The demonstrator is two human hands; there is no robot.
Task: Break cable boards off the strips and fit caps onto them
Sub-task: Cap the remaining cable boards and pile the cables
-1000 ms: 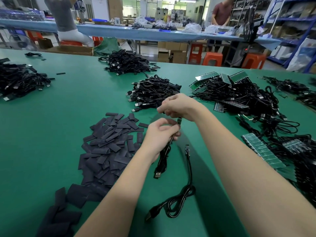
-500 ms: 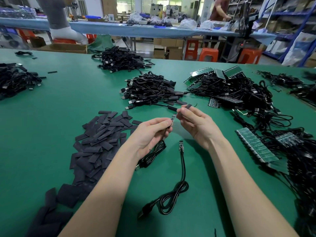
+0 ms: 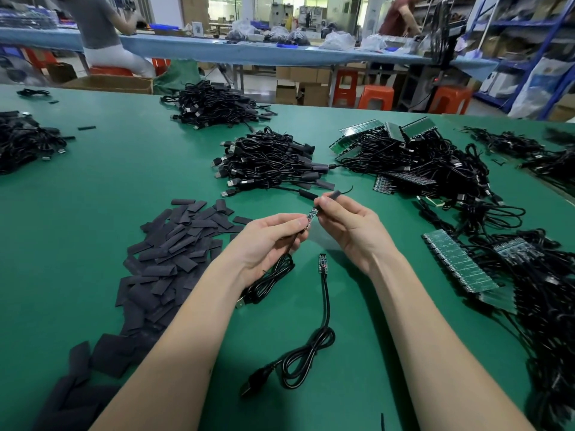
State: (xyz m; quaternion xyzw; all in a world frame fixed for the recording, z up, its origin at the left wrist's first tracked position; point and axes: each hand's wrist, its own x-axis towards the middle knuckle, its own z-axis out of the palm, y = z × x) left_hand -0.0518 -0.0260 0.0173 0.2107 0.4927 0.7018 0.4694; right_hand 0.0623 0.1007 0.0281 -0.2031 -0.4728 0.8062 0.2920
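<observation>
Starting at the far left, a dark cable heap (image 3: 21, 141) lies at the table's (image 3: 93, 213) edge, and nearer in spreads a loose pile of flat black caps (image 3: 168, 256), too many to count. To its right the left hand (image 3: 267, 241) pinches one cable board (image 3: 312, 215) just below its bare end, its cable (image 3: 270, 281) trailing down toward the near side. The board's long axis tilts up and to the right, pointing straight at the single cap (image 3: 334, 195) pinched in the fingertips of the right hand (image 3: 351, 228); cap and board tip are just apart, roughly in line, so the fit looks to turn on sliding the cap down-left along that axis. A second board (image 3: 323, 263) with its coiled cable lies on the table between the forearms, uncapped. Two finished-looking heaps (image 3: 270, 163) sit farther off. On the right, green board strips (image 3: 460, 265) lie among tangled cables; at least three strips show, the rest buried
</observation>
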